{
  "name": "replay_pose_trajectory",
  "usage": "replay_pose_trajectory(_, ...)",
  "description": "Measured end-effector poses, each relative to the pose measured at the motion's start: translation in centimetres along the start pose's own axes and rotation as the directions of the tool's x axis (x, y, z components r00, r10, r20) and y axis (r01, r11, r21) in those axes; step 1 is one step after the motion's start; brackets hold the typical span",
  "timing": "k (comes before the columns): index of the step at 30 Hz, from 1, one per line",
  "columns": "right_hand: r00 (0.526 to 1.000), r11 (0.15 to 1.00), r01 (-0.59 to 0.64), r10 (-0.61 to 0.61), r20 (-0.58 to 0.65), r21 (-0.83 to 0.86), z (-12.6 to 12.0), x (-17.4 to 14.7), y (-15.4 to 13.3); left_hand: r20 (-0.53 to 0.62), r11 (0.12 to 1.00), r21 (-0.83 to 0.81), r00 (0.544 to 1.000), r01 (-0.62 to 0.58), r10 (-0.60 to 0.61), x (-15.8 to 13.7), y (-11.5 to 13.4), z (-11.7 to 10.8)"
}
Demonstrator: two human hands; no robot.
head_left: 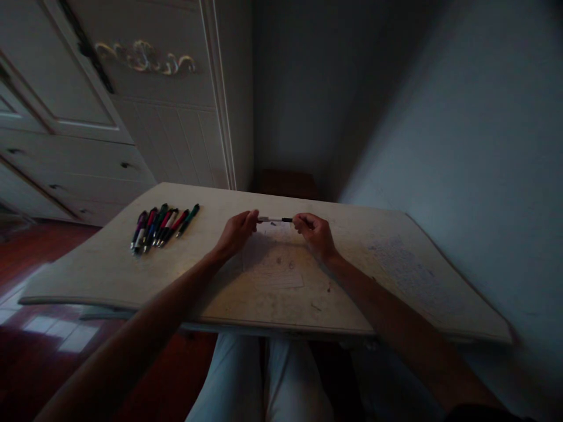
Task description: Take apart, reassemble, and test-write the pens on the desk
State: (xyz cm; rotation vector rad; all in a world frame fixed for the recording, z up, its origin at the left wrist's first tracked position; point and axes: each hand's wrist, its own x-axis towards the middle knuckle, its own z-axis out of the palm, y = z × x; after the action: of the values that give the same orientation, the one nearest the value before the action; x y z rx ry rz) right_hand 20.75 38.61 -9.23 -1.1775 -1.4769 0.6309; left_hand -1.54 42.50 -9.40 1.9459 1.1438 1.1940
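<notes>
A slim pen (275, 220), pale along its barrel and black at its right end, is stretched level between my hands above the table. My left hand (240, 230) pinches its left end. The black right end sits in the closed fingers of my right hand (315, 232). Whether that black part is a cap or a grip I cannot tell. Below the pen a sheet of paper (277, 275) lies flat on the table (211, 293), with a few small marks on it.
Several pens (160, 225) in mixed colours lie in a loose group on the table's left side. Handwriting-like blue marks (404, 269) cover part of the right side. A white cabinet (176, 129) stands behind at the left, and a wall (475, 129) runs along the right.
</notes>
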Motion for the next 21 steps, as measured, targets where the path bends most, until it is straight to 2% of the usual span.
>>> replay_pose_trajectory(3,1.000,1.000,0.001,-0.001,0.000,0.003,-0.07,0.03,0.01,0.034,1.000,-0.020,0.999,-0.015,0.016,0.27,-0.34,-0.14)
replay_pose_trajectory(7,1.000,1.000,-0.010,0.011,-0.011,0.016,-0.13,0.08,0.09,0.001,0.981,-0.176,0.997,-0.079,0.081,0.46,-0.59,-0.14)
replay_pose_trajectory(10,1.000,1.000,-0.017,0.017,-0.014,0.011,-0.10,0.10,0.11,-0.007,0.960,-0.275,0.999,-0.042,0.042,0.35,-0.54,0.01)
replay_pose_trajectory(13,1.000,1.000,-0.014,0.014,-0.015,0.008,-0.06,0.13,0.13,-0.006,0.964,-0.264,1.000,0.018,-0.020,0.27,-0.54,0.05)
replay_pose_trajectory(16,1.000,1.000,-0.007,0.007,-0.010,0.005,-0.06,0.14,0.17,0.034,0.980,-0.196,0.999,0.036,-0.030,0.37,-0.69,-0.09)
replay_pose_trajectory(21,1.000,1.000,0.001,-0.001,-0.012,0.010,-0.14,0.08,0.17,-0.011,0.958,-0.277,0.997,-0.071,0.071,0.51,-0.94,-0.11)
